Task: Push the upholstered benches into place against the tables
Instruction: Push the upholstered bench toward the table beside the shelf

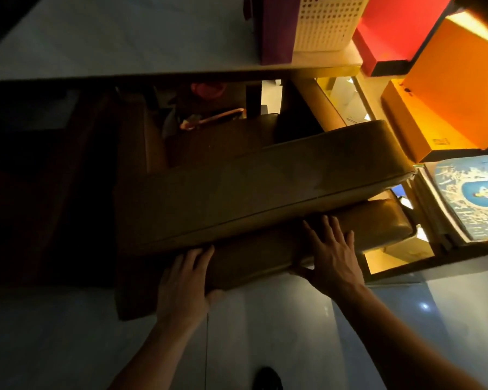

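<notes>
A white perforated basket (328,22) is standing on the tabletop (119,38); its contents are hidden. Left hand (185,280) and right hand (331,253) are pressing flat, fingers straight, on the near bench (265,257).

white script on the blue poster (473,192) too blurred to read

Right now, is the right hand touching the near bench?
Touching. The head view shows the right hand spread flat on the near bench cushion, fingers straight, no gap.

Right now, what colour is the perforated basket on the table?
The perforated basket is white or cream, seen in the head view.
</notes>
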The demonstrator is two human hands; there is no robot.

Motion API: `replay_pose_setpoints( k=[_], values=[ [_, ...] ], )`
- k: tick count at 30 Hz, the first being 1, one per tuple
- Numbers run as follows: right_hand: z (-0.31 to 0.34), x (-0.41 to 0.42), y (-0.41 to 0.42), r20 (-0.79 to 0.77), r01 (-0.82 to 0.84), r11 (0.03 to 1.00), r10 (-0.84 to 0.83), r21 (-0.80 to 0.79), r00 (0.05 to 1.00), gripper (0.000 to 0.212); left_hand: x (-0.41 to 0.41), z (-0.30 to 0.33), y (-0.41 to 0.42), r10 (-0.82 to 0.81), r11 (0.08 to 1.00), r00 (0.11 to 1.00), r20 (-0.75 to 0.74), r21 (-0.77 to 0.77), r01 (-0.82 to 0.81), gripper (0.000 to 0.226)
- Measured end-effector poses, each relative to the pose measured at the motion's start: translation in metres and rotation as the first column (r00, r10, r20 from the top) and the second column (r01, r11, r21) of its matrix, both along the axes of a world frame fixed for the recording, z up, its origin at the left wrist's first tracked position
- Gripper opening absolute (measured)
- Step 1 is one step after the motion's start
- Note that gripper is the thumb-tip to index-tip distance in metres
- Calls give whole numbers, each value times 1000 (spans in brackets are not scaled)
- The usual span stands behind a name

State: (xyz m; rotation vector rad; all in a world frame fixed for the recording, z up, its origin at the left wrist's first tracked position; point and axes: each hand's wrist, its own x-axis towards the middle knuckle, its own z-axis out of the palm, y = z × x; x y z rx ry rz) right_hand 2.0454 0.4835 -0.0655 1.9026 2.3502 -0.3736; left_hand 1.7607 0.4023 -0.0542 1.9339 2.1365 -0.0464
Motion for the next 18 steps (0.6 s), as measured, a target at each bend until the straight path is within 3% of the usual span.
replay_pose_setpoints(
  k=[10, 18],
  values=[
    [-5, -10, -20, 133, -26, 1000, 23, 17, 991, 112, -14, -3, -13, -12, 998, 999, 51, -57, 15, 85],
    [-2, -73, -107, 159, 52, 999, -49, -15, 986, 105, -82, -7, -63, -94, 990, 995, 18, -102, 96, 85]
  ],
)
